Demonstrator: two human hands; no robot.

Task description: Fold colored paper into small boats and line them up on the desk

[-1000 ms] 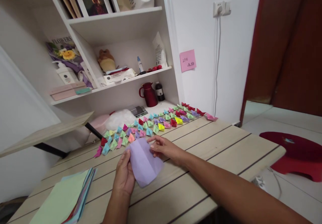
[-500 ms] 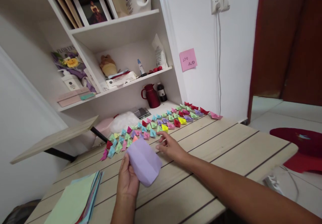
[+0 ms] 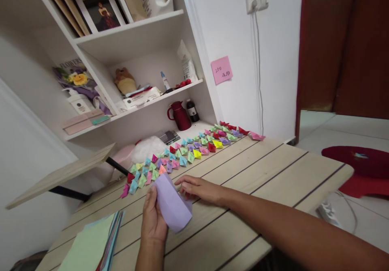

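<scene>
My left hand (image 3: 154,219) grips the near left edge of a folded lilac paper sheet (image 3: 170,203) just above the wooden table (image 3: 243,181). My right hand (image 3: 199,188) rests at the sheet's right side, fingers curled and pressing on its edge. Beyond the sheet, rows of several small folded paper boats (image 3: 188,151) in many colours line the table's far edge. A stack of coloured paper sheets (image 3: 92,246) lies at the near left.
White shelves (image 3: 133,31) behind the table hold a red jug (image 3: 180,116), a dark bottle (image 3: 191,110), a framed picture and boxes. A pink sticky note (image 3: 221,69) is on the wall. A wooden board (image 3: 60,173) juts out left. A red mat (image 3: 358,169) lies on the floor.
The lilac sheet has been folded narrower. My right hand lifted off towards the boats, then came back down onto the sheet's right edge. My head shifted slightly.
</scene>
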